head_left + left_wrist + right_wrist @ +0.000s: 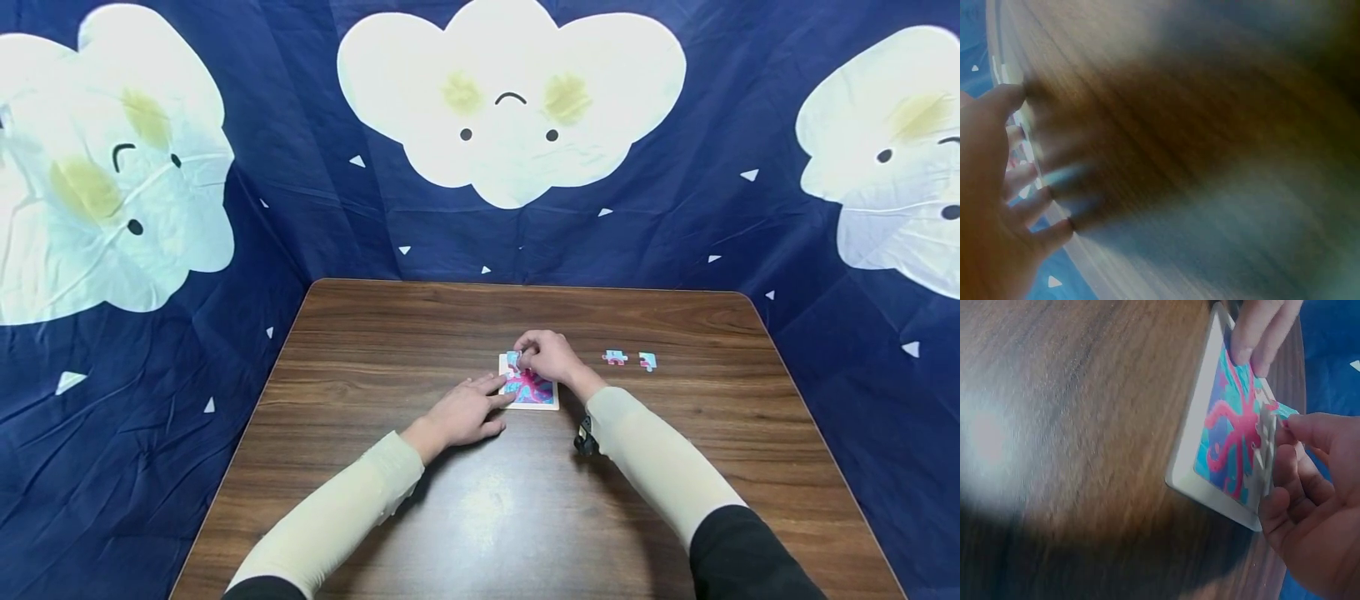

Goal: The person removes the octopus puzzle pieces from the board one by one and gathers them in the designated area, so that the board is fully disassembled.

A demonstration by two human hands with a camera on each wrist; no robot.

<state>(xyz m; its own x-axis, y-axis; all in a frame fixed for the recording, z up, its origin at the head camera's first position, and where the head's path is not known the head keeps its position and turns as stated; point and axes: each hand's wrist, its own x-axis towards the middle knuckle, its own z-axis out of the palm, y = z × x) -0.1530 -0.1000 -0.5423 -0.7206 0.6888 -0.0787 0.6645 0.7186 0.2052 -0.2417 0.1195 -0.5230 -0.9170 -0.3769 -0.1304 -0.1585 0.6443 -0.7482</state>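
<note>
A small jigsaw puzzle (534, 390) in a white-rimmed tray lies on the table, showing a pink octopus on blue. My left hand (467, 410) is spread at its left side, two fingertips resting on the picture. In the left wrist view that hand (985, 187) hides most of the puzzle. Over the upper part of the tray, my right hand (551, 357) pinches a light-blue puzzle piece (1286, 411) between thumb and finger, at the tray's far edge. Bare white tray shows beside the pink figure in the right wrist view.
Two loose puzzle pieces, one (615, 357) nearer and one (648, 361) farther right, lie to the right of the right hand. The brown wooden table (360, 350) reaches back to a dark blue curtain (300, 125) with white clouds.
</note>
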